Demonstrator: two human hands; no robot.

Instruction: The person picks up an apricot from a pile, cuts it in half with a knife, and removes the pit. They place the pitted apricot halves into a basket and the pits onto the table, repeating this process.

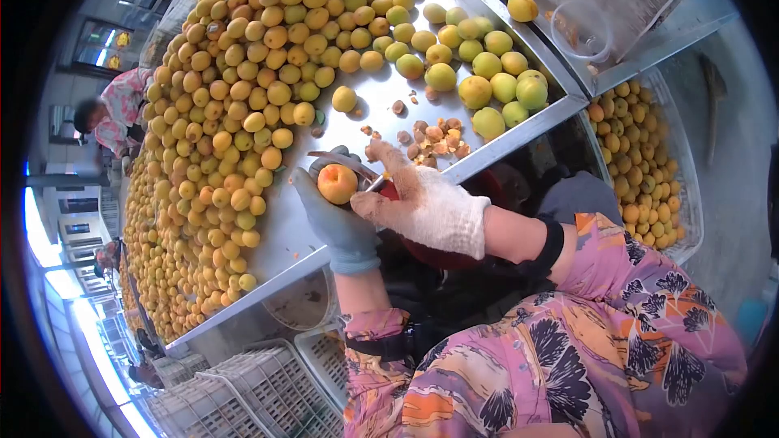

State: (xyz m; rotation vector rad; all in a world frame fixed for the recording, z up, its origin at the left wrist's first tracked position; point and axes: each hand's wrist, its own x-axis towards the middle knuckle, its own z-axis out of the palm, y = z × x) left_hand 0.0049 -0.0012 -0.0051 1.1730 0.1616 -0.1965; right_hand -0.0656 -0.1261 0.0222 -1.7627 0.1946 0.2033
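Observation:
My left hand point(341, 223), in a grey-blue rubber glove, is closed around an orange-yellow apricot point(337, 184). My right hand point(434, 207), in a white knit glove stained brown at the fingers, is beside it. Between that hand's thumb and forefinger is a small knife point(349, 164), its thin, slightly curved blade lying behind the apricot; its handle is mostly hidden. Both hands are over the near edge of a metal table point(280, 247). Apricot pits and torn bits of flesh point(434, 142) lie just beyond my right hand.
A large heap of apricots point(243, 89) covers the table's left and far side. Greener fruit point(495, 81) gathers at the right corner, near a clear plastic cup point(582, 31). A crate of apricots point(641, 166) stands at right, plastic crates point(251, 393) below left. Another person point(122, 109) is at far left.

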